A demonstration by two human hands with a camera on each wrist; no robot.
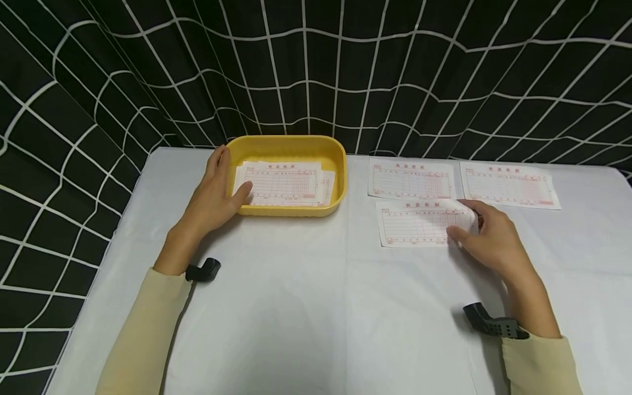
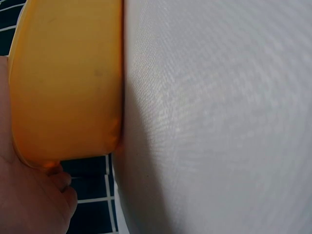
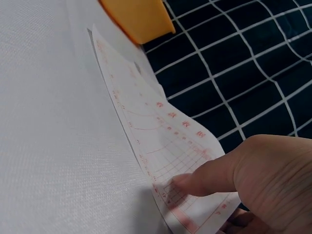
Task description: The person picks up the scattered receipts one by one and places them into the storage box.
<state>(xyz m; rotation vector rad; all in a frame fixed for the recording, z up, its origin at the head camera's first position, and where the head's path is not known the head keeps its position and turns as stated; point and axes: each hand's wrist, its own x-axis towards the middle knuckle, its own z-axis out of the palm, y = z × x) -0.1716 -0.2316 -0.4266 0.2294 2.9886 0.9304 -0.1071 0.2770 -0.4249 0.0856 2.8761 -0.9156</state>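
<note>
My left hand [image 1: 209, 195] grips the left end of a yellow plastic tub [image 1: 283, 211], its thumb over the front rim and its fingers along the left side. A pile of receipt slips [image 1: 281, 181], white with red print, lies inside the tub. To the right, my right hand [image 1: 494, 238] pinches the right end of a receipt slip [image 1: 415, 224] between thumb and fingers. That end is bent up a little; in the right wrist view the slip [image 3: 146, 131] curves under the thumb. Behind it lie two more slips, one at left [image 1: 412, 178] and one at right [image 1: 508, 185].
A white cloth [image 1: 286, 307] covers the table. Black curtains with a white grid [image 1: 316, 71] hang along the back and left edges. Black wrist cameras are strapped on the left wrist [image 1: 203, 270] and the right wrist [image 1: 494, 322].
</note>
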